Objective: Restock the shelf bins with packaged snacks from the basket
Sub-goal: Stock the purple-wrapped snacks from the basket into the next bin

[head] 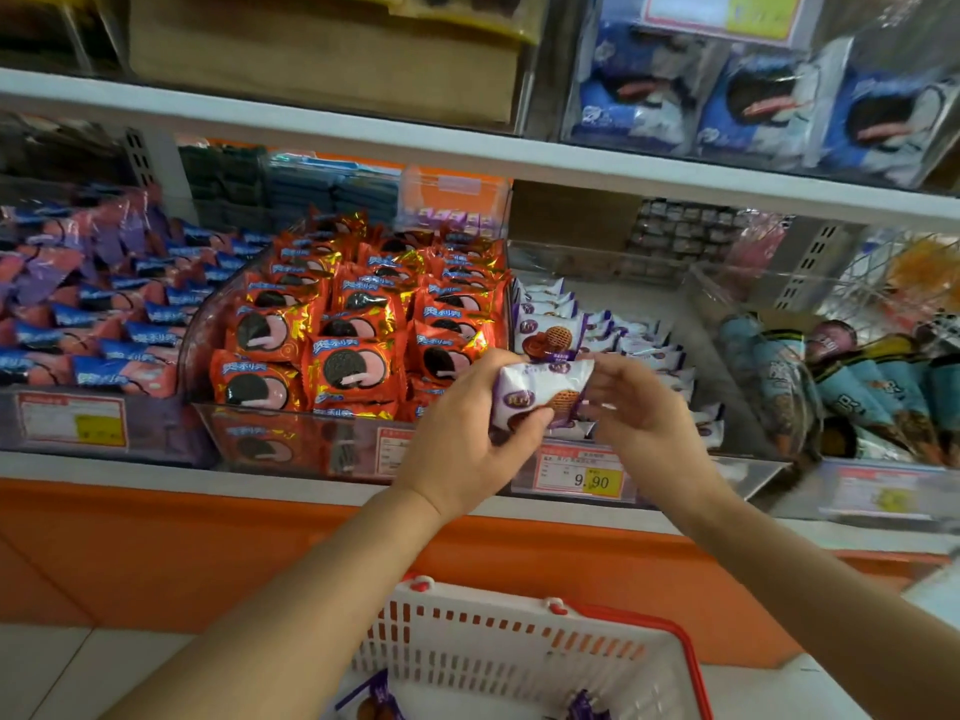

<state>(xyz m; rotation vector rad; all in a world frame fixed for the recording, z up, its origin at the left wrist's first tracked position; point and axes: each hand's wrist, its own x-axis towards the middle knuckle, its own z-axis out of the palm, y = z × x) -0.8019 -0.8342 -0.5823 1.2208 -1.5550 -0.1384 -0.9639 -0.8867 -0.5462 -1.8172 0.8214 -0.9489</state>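
Mid-frame, a purple waffle packet (pixel 540 394) is gripped by the left hand (pixel 467 433), probably for facing into the matching bin (pixel 639 298) behind; the right hand's (pixel 641 413) pinch cannot be judged.

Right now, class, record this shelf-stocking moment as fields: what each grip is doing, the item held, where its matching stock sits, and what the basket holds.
left grip: holds the purple-white packet from its left side
right grip: pinches the packet's right end
packet position: in the air at the shelf front
matching bin: holds similar packets, right of the red cookie packets
basket: white, red rim, below the hands
basket contents: purple wrappers at the bottom
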